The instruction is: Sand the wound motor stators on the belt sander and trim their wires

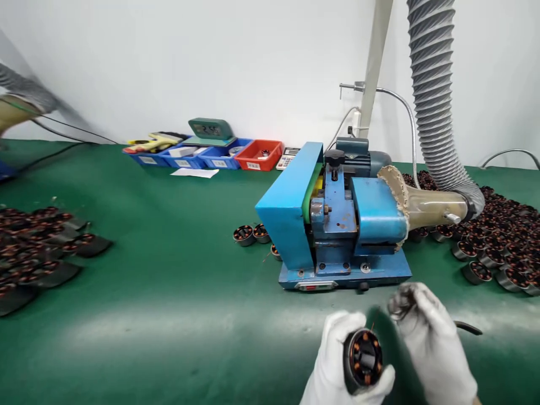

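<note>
Both my hands wear white gloves near the bottom edge, in front of a blue bench machine point(337, 225). My left hand point(337, 360) is closed round a small round motor stator point(363, 359) with copper windings, its open face turned toward me. Just to the right, my right hand point(434, 337) has its fingers pinched together near the stator's upper edge, fingertips darkened; a thin copper wire end sticks up between the hands. What the right fingers hold, if anything, is too small to see.
A ribbed grey extraction hose point(434, 101) runs into the machine's right side. Many stators point(502, 236) lie heaped on the green mat at right, another blurred heap point(34, 253) at left, and a few point(253, 233) beside the machine. Blue and red bins point(211, 154), a clock and a calculator stand at the back.
</note>
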Demonstrator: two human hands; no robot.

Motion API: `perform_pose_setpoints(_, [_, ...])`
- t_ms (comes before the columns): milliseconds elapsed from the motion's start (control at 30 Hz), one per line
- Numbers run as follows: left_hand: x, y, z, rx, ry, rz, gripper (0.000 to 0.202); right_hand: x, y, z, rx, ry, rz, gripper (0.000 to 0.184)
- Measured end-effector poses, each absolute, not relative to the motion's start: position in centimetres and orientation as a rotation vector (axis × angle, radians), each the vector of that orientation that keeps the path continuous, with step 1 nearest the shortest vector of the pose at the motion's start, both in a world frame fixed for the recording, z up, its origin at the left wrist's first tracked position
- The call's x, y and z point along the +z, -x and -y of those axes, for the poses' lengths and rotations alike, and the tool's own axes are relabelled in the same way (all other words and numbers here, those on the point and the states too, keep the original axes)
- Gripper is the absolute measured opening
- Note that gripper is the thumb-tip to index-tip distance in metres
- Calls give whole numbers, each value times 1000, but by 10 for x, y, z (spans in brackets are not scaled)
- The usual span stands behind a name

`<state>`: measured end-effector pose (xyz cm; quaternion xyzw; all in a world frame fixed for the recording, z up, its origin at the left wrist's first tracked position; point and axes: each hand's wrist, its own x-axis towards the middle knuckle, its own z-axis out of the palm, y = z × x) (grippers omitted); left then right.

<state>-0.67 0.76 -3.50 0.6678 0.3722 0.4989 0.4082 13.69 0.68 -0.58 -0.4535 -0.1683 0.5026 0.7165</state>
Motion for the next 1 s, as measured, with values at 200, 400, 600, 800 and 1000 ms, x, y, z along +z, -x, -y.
perform_pose_setpoints(200, [-37, -34, -40, 1363, -1549, -976, 50, -13, -108, -12, 759, 1411, 789, 48])
perform_pose_setpoints(400, [-29, -71, -62, 1366, -982, -981, 32, 2, -124, -45, 585, 1538, 976, 38])
perform_pose_setpoints(600, [-20, -81, -64, 1370, -884, -945, 30, 10, -134, -54, 648, 1541, 1003, 33])
perform_pose_setpoints(800, [-18, -84, -62, 1369, -870, -961, 31, 9, -136, -53, 658, 1538, 957, 30])
perform_pose_setpoints(1000, [-28, -55, -36, 1299, -1088, -989, 23, -15, -124, -16, 554, 1478, 919, 39])
